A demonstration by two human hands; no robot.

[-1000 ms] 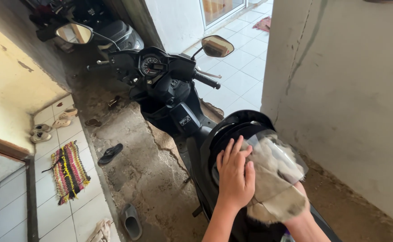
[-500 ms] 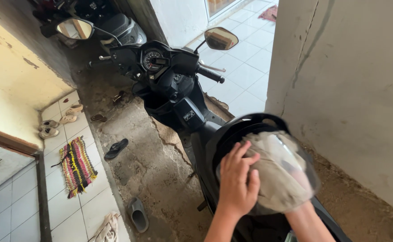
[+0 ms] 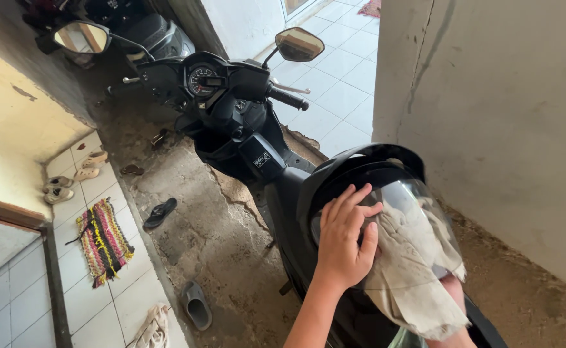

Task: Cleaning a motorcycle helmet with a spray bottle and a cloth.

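**Helmet visor and cloth on a parked scooter**

At the lower right of the frame a black helmet (image 3: 360, 169) sits on the seat of a black scooter (image 3: 244, 129). The left hand (image 3: 344, 241) lies flat on the clear visor (image 3: 418, 206), fingers spread, pinching nothing. The right hand (image 3: 454, 293) is mostly hidden behind the visor, under a grey cloth (image 3: 412, 270); its grip cannot be told. A grey wall (image 3: 508, 116) stands close at right. On the cracked concrete floor (image 3: 199, 225) at left lie a black sandal (image 3: 159, 212) and a grey slipper (image 3: 196, 306); a striped mat (image 3: 102, 241) lies on white tiles.
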